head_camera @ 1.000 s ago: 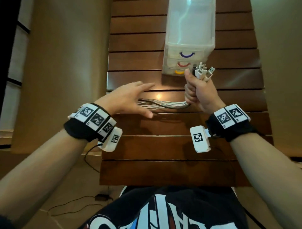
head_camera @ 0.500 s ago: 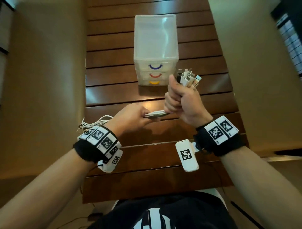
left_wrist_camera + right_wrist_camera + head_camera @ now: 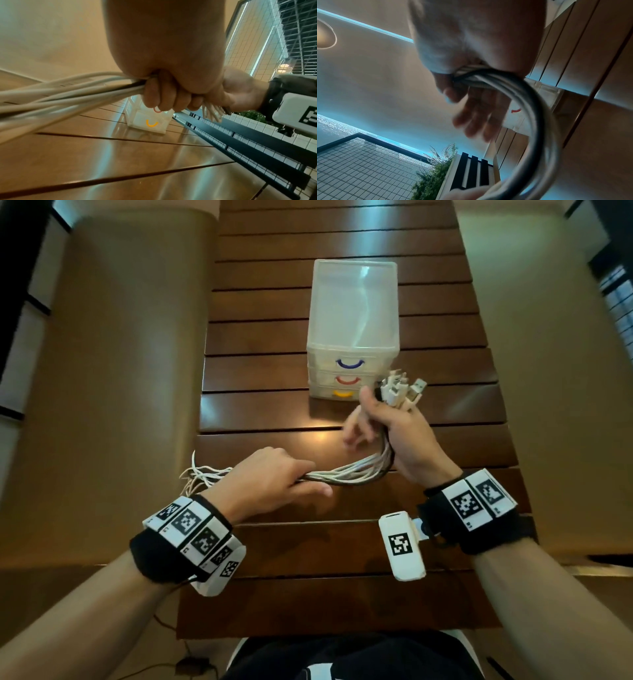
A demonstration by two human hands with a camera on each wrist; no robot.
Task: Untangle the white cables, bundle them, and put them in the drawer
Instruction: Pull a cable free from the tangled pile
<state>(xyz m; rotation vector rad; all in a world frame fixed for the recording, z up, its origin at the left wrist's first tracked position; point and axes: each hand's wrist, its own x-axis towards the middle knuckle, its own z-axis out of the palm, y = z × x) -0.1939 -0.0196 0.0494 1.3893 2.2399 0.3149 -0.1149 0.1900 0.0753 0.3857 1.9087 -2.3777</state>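
Note:
A bunch of white cables, with one dark cable among them, runs between my two hands above the wooden table. My left hand grips the bunch in a fist, and loose cable tails trail out to its left. My right hand holds the plug ends upright under its thumb. Its fingers are spread and blurred. In the left wrist view my fingers curl round the cables. The cables loop down from my right palm.
A small translucent drawer unit stands just behind my right hand, its three drawers shut, with blue, red and yellow handles. The slatted table ends close on both sides. A black railing runs along the right.
My left hand went from open above the cables to gripping them, then slid left along the bunch. My right fingers have loosened from a tight fist while the thumb keeps the plugs.

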